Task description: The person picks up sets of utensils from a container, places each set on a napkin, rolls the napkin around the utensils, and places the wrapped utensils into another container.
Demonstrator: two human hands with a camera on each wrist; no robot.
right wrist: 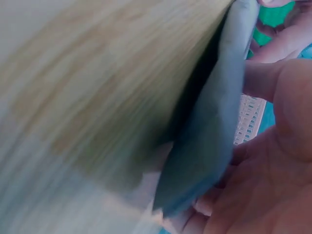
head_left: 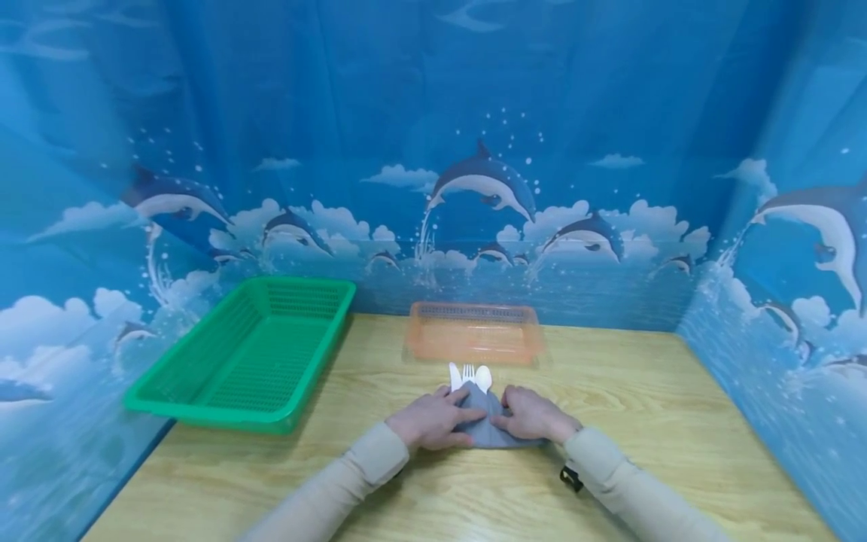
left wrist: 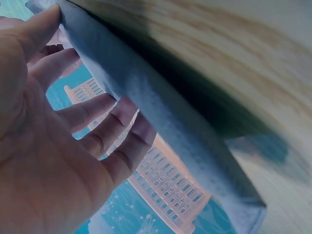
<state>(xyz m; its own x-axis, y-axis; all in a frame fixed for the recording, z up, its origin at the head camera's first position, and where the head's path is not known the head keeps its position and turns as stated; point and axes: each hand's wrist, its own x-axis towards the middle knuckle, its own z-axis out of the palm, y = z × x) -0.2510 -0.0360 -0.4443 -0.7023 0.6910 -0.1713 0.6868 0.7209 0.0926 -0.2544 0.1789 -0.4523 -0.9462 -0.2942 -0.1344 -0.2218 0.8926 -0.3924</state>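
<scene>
A grey cloth napkin (head_left: 482,429) lies on the table around white cutlery. From its far end stick out the tops of a knife (head_left: 454,376), a fork (head_left: 468,372) and a spoon (head_left: 484,377); their lower parts are hidden under the cloth. My left hand (head_left: 433,418) rests on the napkin's left side with fingers spread, pressing the cloth. In the left wrist view its fingers (left wrist: 122,114) are only loosely bent against the cloth. My right hand (head_left: 535,415) pinches the napkin's right side. In the right wrist view, thumb and curled fingers meet the napkin (right wrist: 209,126).
An orange perforated basket (head_left: 474,354) stands just beyond the cutlery, near the back edge. To the left is a large green basket (head_left: 274,416). A wooden table (head_left: 650,391) carries everything, with dolphin-patterned curtains (head_left: 609,90) on the back and sides.
</scene>
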